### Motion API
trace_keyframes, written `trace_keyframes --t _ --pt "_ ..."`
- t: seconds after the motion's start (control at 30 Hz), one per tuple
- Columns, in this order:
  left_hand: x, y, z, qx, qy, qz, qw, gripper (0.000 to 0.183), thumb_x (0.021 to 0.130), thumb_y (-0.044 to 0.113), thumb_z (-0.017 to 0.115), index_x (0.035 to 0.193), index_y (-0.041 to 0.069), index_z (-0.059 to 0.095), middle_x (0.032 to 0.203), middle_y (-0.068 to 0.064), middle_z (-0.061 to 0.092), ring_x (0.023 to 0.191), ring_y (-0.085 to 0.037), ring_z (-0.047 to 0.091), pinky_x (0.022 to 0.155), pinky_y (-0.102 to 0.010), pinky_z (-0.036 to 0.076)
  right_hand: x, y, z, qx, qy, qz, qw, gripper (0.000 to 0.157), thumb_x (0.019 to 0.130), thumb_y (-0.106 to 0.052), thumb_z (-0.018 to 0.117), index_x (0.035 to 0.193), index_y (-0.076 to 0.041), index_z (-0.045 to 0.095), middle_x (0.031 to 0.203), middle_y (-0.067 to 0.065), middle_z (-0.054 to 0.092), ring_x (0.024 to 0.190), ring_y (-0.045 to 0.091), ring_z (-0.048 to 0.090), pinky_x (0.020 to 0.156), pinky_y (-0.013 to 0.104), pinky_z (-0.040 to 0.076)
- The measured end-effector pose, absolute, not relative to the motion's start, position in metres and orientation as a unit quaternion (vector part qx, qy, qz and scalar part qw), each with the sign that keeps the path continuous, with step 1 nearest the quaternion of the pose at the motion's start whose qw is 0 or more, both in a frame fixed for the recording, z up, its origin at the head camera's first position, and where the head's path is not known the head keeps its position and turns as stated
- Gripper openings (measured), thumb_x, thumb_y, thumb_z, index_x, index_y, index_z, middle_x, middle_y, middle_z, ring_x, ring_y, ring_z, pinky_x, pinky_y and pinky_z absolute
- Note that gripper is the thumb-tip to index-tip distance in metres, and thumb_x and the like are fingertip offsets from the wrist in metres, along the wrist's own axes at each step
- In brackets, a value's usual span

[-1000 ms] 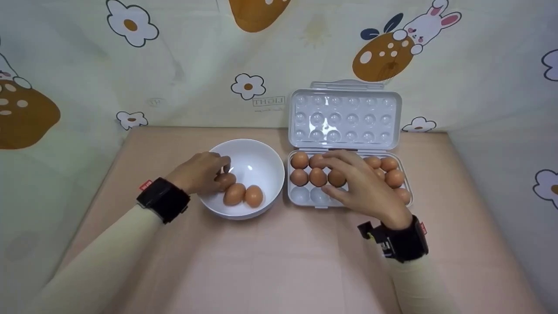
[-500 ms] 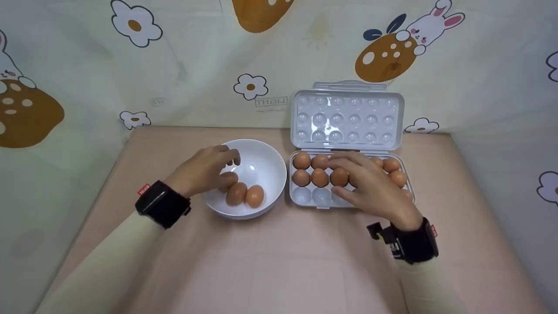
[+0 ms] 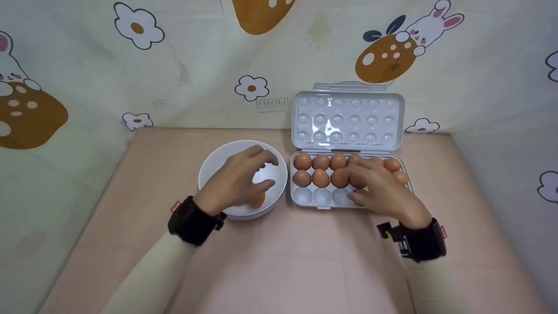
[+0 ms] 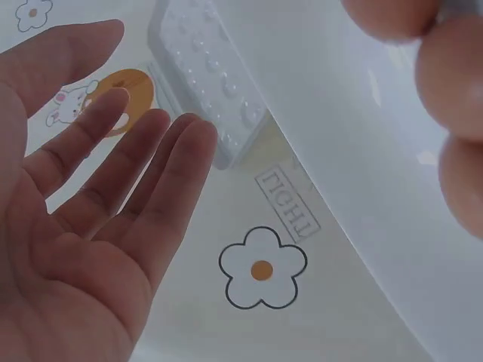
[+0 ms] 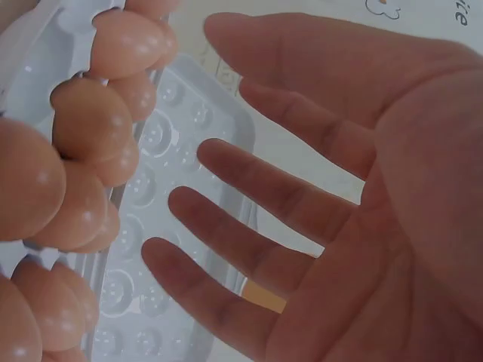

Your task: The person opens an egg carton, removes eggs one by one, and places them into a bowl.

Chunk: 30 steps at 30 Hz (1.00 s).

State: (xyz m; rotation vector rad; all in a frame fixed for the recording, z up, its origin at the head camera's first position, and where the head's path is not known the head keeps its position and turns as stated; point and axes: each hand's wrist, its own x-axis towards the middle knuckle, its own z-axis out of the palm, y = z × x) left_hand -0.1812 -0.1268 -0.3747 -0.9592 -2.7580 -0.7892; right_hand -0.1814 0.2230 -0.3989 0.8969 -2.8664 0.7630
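Note:
My left hand (image 3: 235, 179) hangs over a white bowl (image 3: 205, 172), thumb and fingers spread, holding nothing. Beneath it a brown egg (image 3: 256, 200) shows in the bowl, the others mostly hidden by the hand. In the left wrist view several eggs (image 4: 458, 75) lie in the bowl, apart from the fingers (image 4: 177, 204). Over the right part of an egg box (image 3: 322, 197) is my right hand (image 3: 386, 192), its fingers loosely bent. The right wrist view shows its palm bare, beside brown eggs (image 5: 92, 119). Two rows of eggs (image 3: 321, 178) fill the box's back; front wells at left are bare.
The box's clear dimpled lid (image 3: 348, 117) stands raised behind it. A patterned cloth wall (image 3: 196, 56) rises at the back and sides of the pinkish tabletop (image 3: 296, 261). Bowl and box stand side by side, almost touching.
My left hand has moved right, from the eggs at the bowl's left side to over its middle. The right hand has shifted slightly right, uncovering more eggs in the box's back row.

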Motion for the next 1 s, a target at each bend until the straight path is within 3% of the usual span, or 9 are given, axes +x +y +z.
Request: trace_keyframes --t 0.13,0.43,0.6,1.0 --pt "-0.178 -0.109 -0.381 -0.321 -0.903 -0.277 0.073 0.039 0.091 0.015 0.085 0.126 0.012 0.068 0.123 -0.005 0.067 0.108 -0.024 0.067 0.091 -0.038 0.058 -0.181 0.227 -0.403 0.270 -0.935 0.232 0.004 0.030 0.079 0.004 0.077 0.106 -0.011 0.073 0.100 0.009 0.060 0.106 0.027 0.050 0.086 0.042 0.045" --pt "-0.171 -0.086 -0.392 -0.311 -0.901 -0.291 0.078 0.060 0.090 0.024 0.086 0.144 0.021 0.060 0.132 0.002 0.061 0.121 -0.017 0.059 0.104 -0.035 0.052 -0.182 0.230 -0.409 0.245 -0.945 0.216 -0.015 0.039 0.081 0.005 0.071 0.118 -0.007 0.074 0.112 0.013 0.063 0.111 0.030 0.054 0.095 0.047 0.049" --pt "-0.171 -0.076 -0.396 -0.313 -0.894 -0.312 0.076 0.056 0.089 0.026 0.088 0.139 0.020 0.062 0.131 -0.001 0.062 0.119 -0.018 0.058 0.103 -0.036 0.052 -0.183 0.229 -0.411 0.231 -0.951 0.203 -0.023 0.037 0.083 0.004 0.071 0.118 -0.007 0.074 0.115 0.012 0.064 0.110 0.031 0.056 0.098 0.049 0.049" --pt "-0.171 -0.064 -0.406 -0.301 -0.886 -0.349 0.062 0.052 0.088 0.023 0.089 0.134 0.021 0.066 0.143 0.000 0.058 0.135 -0.020 0.054 0.112 -0.039 0.049 -0.184 0.226 -0.417 0.223 -0.954 0.199 -0.023 0.031 0.083 0.008 0.066 0.106 -0.010 0.076 0.102 0.011 0.064 0.092 0.027 0.055 0.077 0.038 0.045"
